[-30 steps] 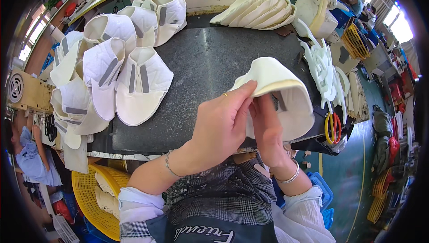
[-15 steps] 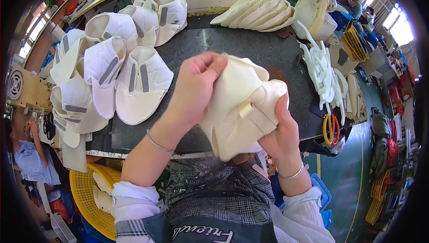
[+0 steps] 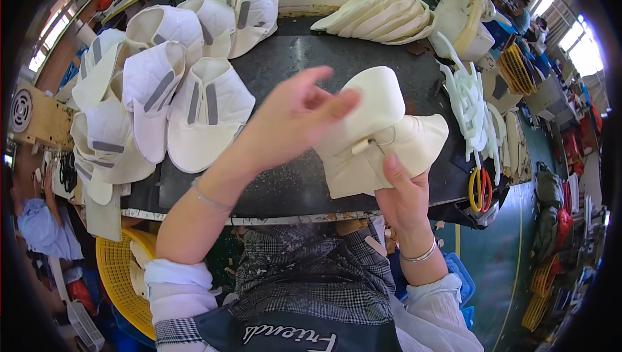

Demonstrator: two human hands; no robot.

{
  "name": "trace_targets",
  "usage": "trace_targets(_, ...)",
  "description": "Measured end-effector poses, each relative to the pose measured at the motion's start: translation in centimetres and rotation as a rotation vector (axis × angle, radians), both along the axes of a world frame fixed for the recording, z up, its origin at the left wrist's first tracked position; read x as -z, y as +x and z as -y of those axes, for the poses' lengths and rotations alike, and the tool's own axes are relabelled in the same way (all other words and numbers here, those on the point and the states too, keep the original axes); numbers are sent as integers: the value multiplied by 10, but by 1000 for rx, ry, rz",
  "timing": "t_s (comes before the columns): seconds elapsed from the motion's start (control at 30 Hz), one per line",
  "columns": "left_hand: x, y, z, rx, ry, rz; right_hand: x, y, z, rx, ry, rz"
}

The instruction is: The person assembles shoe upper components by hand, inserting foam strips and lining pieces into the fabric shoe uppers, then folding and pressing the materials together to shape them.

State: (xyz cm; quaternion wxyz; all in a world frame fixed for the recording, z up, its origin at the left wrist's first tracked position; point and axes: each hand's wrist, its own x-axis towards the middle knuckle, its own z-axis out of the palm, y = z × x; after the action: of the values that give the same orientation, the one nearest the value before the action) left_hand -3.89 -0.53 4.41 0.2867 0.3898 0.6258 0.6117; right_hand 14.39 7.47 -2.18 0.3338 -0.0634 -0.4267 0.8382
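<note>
Across apron (image 3: pixel 311 290), white lettering (image 3: pixel 291 333); blurred left fingers (image 3: pixel 338 104) perhaps touch cream upper (image 3: pixel 379 109).

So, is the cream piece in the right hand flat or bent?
Bent: the cream piece shows creases, and its rounded part meets the rest at an angle. The right hand grips it, thumb on top.

White lettering in a flowing script, forming a single word, stands on the dark panel of the wearer's apron (image 3: pixel 220 327); seen from above, it appears upside down at the lower edge. Elsewhere, no wording is legible.
</note>
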Motion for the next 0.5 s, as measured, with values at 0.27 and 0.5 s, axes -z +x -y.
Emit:
trace_targets(0.27,30,11,-20,-53,177,-140,15,4,-4,-357,-208,-111)
trace_targets(0.5,29,17,-18,-56,127,-154,18,13,-3,-220,-129,14)
